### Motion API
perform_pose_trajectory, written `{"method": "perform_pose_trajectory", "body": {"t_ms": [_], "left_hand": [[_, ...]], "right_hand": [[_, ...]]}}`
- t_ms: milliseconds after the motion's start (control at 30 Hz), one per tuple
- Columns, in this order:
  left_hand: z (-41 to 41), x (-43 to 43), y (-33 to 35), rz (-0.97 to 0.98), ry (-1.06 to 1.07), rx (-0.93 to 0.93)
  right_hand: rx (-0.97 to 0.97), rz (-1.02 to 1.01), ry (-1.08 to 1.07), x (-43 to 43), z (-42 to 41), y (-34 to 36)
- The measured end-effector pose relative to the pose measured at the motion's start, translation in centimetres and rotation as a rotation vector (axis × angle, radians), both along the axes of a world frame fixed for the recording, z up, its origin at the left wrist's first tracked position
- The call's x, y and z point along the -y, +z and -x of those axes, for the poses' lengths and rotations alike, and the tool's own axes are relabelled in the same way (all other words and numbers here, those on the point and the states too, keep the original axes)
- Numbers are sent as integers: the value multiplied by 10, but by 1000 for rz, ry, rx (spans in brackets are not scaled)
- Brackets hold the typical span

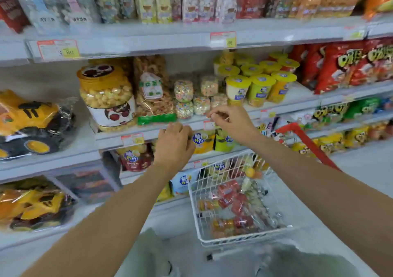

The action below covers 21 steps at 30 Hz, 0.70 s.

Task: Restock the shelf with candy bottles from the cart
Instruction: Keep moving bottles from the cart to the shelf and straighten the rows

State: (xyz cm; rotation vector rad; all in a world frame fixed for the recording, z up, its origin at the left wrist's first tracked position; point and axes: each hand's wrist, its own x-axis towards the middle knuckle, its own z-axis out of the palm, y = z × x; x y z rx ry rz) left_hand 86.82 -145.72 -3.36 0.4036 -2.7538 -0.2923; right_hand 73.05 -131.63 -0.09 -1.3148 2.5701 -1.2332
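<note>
Several small clear candy bottles full of pastel sweets stand stacked two high on the middle shelf. My left hand hangs just below that shelf's front edge, fingers loosely curled, holding nothing I can see. My right hand is at the shelf edge right below the bottles, fingers bent, with nothing visible in them. The white wire cart stands at lower right, holding red and orange packs and some pale candy bottles.
A big yellow-lidded popcorn jar and a snack bag stand left of the bottles. Yellow-lidded cups stand to the right. The cart's red handle rises behind my right arm. Toy trucks fill the left shelves.
</note>
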Motion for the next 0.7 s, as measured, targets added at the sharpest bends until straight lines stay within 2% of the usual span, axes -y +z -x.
{"method": "perform_pose_trajectory", "body": {"t_ms": [100,233,333,433,533,700], "left_hand": [[10,-25,-48,-40,-52,177],[29,-49,-103,5,-129,391],[48,-60,-139,82,-155,481],[69,-63,-171,138,-109,533],[84,-63,-200,161,-73,560],[86,-63,-227,142,-58,485]], "right_hand": [[108,-114,-77,-36,7,-53],[221,-237,-168,-76,19,-117],[326,-399,-236,-100,31,-163],[457,-644,-232,-115,37,-199],[565,-911,-126,-121,36,-231],[705,-1059,-15,-128,30,-292]]}}
